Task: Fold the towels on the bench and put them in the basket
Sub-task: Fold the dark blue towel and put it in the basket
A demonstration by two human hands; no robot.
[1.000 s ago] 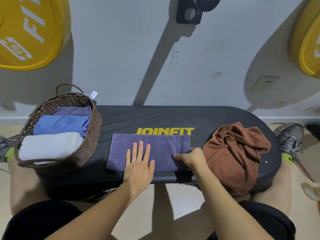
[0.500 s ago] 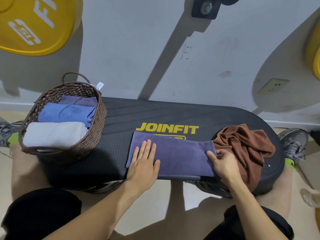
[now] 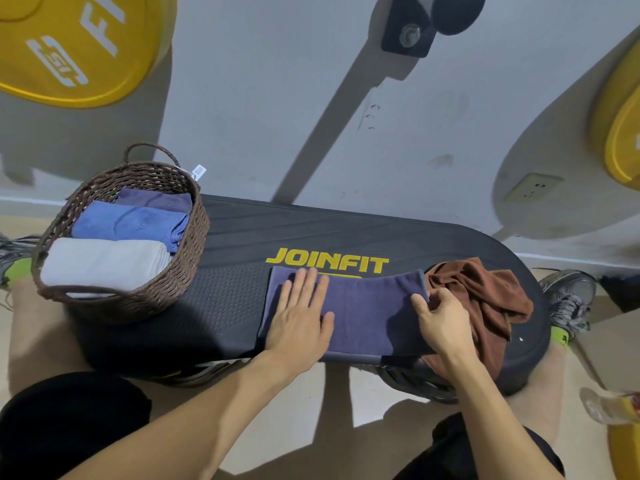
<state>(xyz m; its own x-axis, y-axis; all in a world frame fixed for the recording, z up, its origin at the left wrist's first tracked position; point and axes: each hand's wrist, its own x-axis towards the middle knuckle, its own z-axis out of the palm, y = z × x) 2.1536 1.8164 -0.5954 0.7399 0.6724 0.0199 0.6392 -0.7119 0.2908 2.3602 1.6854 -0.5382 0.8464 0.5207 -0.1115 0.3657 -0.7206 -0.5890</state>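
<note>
A purple towel (image 3: 367, 306) lies folded into a long strip on the black bench (image 3: 235, 237), just below the yellow JOINFIT lettering. My left hand (image 3: 301, 320) presses flat on its left half with straight fingers. My right hand (image 3: 440, 320) pinches the strip's right end. A crumpled brown towel (image 3: 485, 299) lies heaped on the bench's right end, touching the purple towel. The brown wicker basket (image 3: 187, 268) stands on the bench's left end and holds a folded white towel (image 3: 104, 263), a blue one (image 3: 128, 223) and a purple one (image 3: 156, 200).
A grey wall rises right behind the bench, with yellow weight plates (image 3: 69, 43) leaning at the upper left and the right edge. Sneakers (image 3: 568, 299) lie on the floor to the right of the bench. My knees flank the bench's front.
My right hand slid right along the purple towel to its right end and now pinches it. The left hand stayed flat on the left half. The camera shifted left.
</note>
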